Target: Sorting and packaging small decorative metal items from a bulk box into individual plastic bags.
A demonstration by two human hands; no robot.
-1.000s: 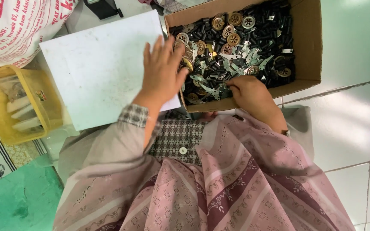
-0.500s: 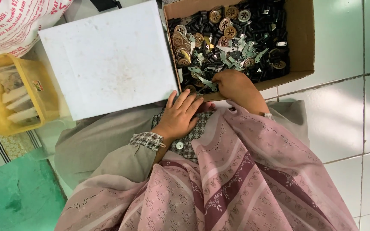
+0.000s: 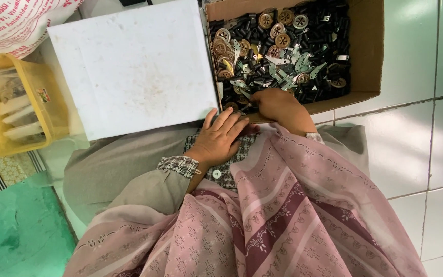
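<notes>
A cardboard box (image 3: pixel 367 51) holds several small black parts, round brass-coloured discs (image 3: pixel 275 31) and grey metal pieces (image 3: pixel 303 61). My right hand (image 3: pixel 278 105) reaches over the box's near edge with its fingers curled among the parts; what they grip is hidden. My left hand (image 3: pixel 221 138) rests flat on my lap just below the white board (image 3: pixel 134 66), fingers spread, holding nothing. A pink patterned scarf (image 3: pixel 283 215) covers my chest and arms.
A yellow plastic basket (image 3: pixel 21 97) with pale sticks sits to the left. A printed white sack (image 3: pixel 16 23) lies at top left, a green mat (image 3: pixel 16 231) at bottom left. Pale green floor tiles (image 3: pixel 421 154) spread to the right.
My left hand has slid off the white board down onto my lap. My right hand has stayed at the box's near edge among the parts.
</notes>
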